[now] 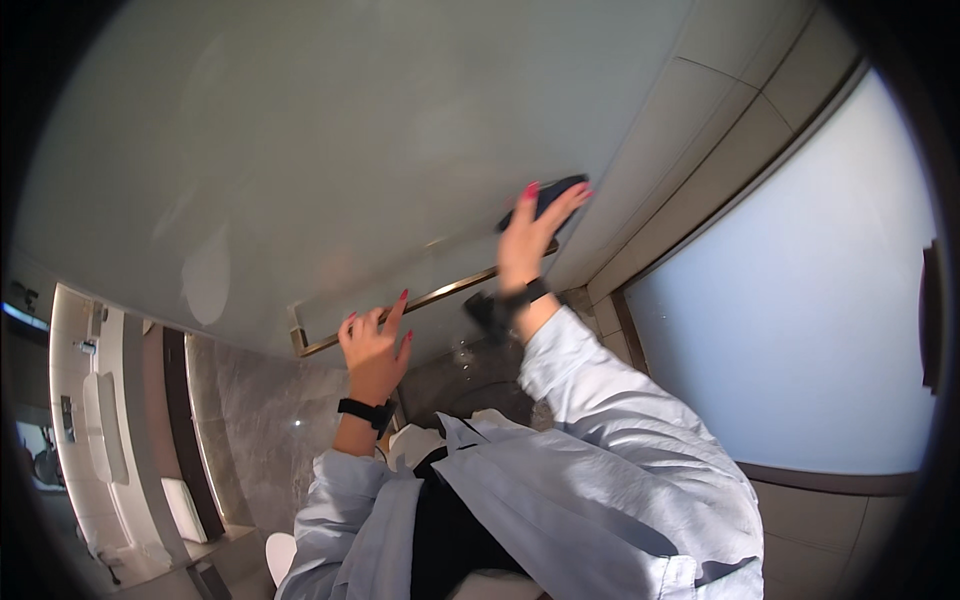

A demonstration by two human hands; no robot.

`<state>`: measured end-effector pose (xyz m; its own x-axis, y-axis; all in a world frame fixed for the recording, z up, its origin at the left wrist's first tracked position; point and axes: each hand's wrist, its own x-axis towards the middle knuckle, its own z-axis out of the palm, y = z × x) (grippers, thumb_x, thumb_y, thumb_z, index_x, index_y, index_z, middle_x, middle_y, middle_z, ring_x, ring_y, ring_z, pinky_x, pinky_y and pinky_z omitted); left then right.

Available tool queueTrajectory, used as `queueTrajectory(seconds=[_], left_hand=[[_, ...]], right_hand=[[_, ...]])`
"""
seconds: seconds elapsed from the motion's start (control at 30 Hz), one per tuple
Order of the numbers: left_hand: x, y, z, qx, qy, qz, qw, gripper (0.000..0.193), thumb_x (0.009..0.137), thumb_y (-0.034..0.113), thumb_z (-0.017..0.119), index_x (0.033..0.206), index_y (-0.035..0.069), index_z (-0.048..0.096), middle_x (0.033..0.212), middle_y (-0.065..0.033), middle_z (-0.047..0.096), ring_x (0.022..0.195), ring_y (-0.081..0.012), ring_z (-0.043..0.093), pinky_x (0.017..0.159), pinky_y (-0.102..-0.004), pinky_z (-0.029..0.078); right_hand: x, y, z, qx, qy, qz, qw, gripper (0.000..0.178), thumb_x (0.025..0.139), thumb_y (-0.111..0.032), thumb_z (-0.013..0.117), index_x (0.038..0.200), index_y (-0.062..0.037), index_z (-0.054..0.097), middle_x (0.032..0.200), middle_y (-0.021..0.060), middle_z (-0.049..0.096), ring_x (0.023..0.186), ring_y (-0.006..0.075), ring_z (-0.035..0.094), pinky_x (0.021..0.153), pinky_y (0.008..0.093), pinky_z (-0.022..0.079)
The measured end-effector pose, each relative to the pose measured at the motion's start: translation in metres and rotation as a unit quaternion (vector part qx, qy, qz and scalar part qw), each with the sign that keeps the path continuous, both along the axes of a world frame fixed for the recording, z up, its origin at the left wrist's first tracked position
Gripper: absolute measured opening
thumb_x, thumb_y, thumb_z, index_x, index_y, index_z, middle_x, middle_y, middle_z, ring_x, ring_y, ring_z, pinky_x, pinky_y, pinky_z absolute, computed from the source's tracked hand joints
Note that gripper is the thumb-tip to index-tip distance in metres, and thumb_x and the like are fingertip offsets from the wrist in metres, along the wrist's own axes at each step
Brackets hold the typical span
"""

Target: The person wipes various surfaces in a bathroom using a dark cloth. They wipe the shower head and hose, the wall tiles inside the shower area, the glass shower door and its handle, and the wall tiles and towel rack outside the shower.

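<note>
My right hand (526,244) presses a dark folded cloth (552,198) against a large glass panel (330,150), near the panel's right edge. Its fingers reach over the cloth, and part of the cloth is hidden under them. Lower and to the left, my left hand (371,352) rests at a long metal bar handle (440,294) fixed to the glass. The left fingers are spread, with fingertips at the bar; nothing loose shows in that hand. Dark bands circle both wrists.
A frosted window (780,300) in a dark frame stands to the right, beside a tiled wall (690,150). Grey marble-look tile (265,420) lies below the panel. At the far left are a white basin or counter (105,430) and a dark door frame (190,430).
</note>
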<state>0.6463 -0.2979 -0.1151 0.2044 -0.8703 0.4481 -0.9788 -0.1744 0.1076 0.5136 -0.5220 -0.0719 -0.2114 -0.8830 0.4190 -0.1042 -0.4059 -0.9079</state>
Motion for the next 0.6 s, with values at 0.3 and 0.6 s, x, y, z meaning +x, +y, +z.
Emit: queueTrajectory(seconds=[0.3,0.6], left_hand=[[0.001,0.010,-0.004,0.036,0.000,0.035,0.999,0.067,0.081,0.018,0.067,0.144,0.024,0.045,0.144,-0.0056,0.045,0.131,-0.0267,0.043,0.112,-0.0549,0.028],[0.028,0.075,-0.013,0.025,-0.015,0.069,0.997,0.063,0.082,0.013,0.063,0.142,0.021,0.046,0.148,-0.0060,0.042,0.136,-0.0268,0.041,0.114,-0.0569,0.023]], right_hand=[[-0.067,-0.021,-0.022,-0.109,0.051,0.109,0.987,0.068,0.100,-0.024,0.052,0.152,0.0022,0.019,0.160,0.0215,0.014,0.149,0.0318,0.013,0.120,0.0389,0.009],[-0.024,0.093,-0.045,-0.247,0.466,0.350,0.774,0.073,0.082,-0.029,0.070,0.144,-0.0069,0.039,0.148,0.0129,0.040,0.140,0.0281,0.033,0.114,0.0493,0.019]])
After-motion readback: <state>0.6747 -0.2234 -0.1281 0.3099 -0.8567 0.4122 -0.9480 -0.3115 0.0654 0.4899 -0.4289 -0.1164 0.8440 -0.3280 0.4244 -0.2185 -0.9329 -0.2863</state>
